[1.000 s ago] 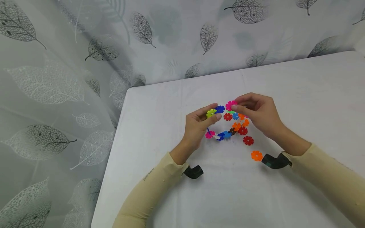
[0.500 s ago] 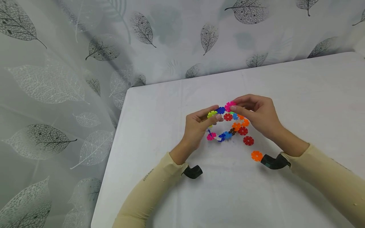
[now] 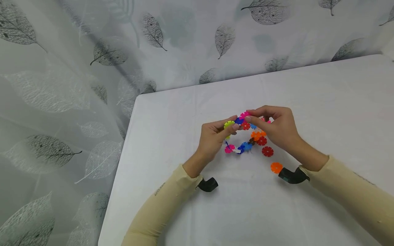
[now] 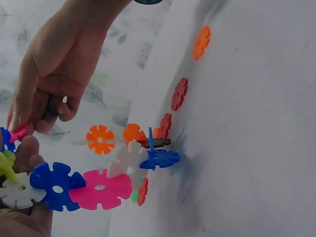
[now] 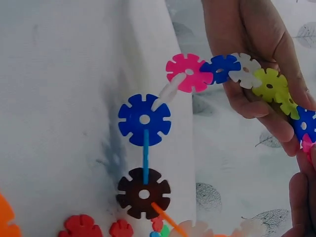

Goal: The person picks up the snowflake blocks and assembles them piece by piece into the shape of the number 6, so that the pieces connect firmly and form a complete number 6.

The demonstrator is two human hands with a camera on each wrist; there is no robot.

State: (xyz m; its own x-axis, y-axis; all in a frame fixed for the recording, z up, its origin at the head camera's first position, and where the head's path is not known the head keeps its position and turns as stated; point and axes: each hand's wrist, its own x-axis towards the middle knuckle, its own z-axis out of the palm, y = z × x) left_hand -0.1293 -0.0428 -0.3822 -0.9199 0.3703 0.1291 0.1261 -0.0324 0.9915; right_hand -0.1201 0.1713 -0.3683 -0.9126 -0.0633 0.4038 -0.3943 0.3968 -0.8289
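Note:
A chain of notched, flower-shaped plastic discs in many colours curves between the hands. My left hand grips its raised end, thumb and fingers around the yellow-green disc and the blue disc. My right hand pinches a pink disc against that blue disc; whether their slots interlock cannot be told. From the left hand the chain runs through a white disc, another blue and a pink disc, down to a brown disc and orange discs.
Right of the chain lie a red disc and an orange disc on the white-covered table. More red discs sit close behind. Black bent pieces stick out below the cuffs. A leaf-print curtain hangs behind.
My right hand has moved left and slightly down, bringing the pink disc from apart to against the blue disc. The left hand has barely shifted.

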